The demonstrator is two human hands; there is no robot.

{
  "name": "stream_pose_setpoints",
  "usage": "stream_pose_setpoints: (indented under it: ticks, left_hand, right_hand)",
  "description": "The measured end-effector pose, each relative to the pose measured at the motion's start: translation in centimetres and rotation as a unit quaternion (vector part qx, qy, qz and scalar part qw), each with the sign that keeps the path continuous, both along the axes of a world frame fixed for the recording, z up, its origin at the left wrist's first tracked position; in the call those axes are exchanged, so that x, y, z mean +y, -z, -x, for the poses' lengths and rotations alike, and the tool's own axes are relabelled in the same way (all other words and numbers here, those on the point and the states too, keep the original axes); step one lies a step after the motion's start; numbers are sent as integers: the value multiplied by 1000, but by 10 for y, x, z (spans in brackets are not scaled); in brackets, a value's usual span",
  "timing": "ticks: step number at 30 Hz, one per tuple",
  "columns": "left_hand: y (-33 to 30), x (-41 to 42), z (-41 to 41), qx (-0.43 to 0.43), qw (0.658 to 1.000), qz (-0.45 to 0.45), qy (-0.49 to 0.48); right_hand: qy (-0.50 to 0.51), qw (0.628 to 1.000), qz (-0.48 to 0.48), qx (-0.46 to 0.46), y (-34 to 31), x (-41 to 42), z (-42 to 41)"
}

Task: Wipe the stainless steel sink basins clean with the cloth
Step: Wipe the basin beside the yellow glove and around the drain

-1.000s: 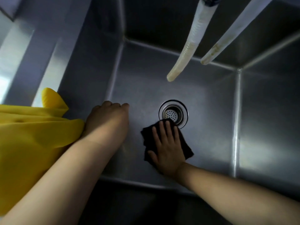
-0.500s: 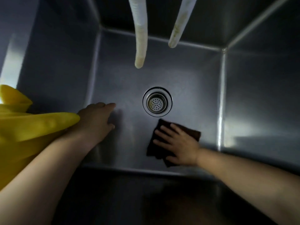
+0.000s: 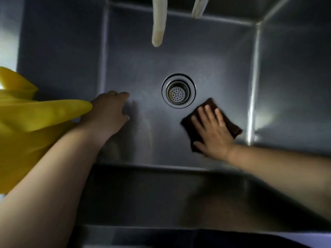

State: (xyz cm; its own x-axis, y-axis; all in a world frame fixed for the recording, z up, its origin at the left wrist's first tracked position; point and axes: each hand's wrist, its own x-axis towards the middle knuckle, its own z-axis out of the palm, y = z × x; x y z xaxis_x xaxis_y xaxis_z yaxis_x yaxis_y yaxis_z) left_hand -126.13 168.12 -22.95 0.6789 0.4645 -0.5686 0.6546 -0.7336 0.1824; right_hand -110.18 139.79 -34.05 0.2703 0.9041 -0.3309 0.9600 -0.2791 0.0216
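I look down into a deep stainless steel sink basin [image 3: 136,65] with a round drain strainer [image 3: 178,91] in the middle of its floor. A dark brown cloth [image 3: 232,128] lies flat on the floor to the right of the drain. My right hand [image 3: 213,132] presses on it with fingers spread, covering most of it. My left hand [image 3: 109,111] rests against the basin's left wall near the floor, fingers curled, holding nothing.
A yellow rubber glove [image 3: 30,119] hangs over the sink's left edge beside my left forearm. Two pale hose ends [image 3: 158,25] dangle from above the back of the basin. The near wall and front rim [image 3: 161,197] lie in shadow.
My right hand has slid the cloth from just below the drain out to the right of it, nearer the right wall. The left hand has stayed against the left wall.
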Motion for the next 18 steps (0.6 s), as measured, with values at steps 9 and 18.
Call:
stream_pose_setpoints:
  ticks: [9,18]
  left_hand:
    - [7,4,1,-1,999,-35,14]
    - [11,5,4,19,999,-38,20]
  right_hand:
    - [-322,925,-86,182,16,101,105]
    - [-137,873,-85,459,-29,111,117]
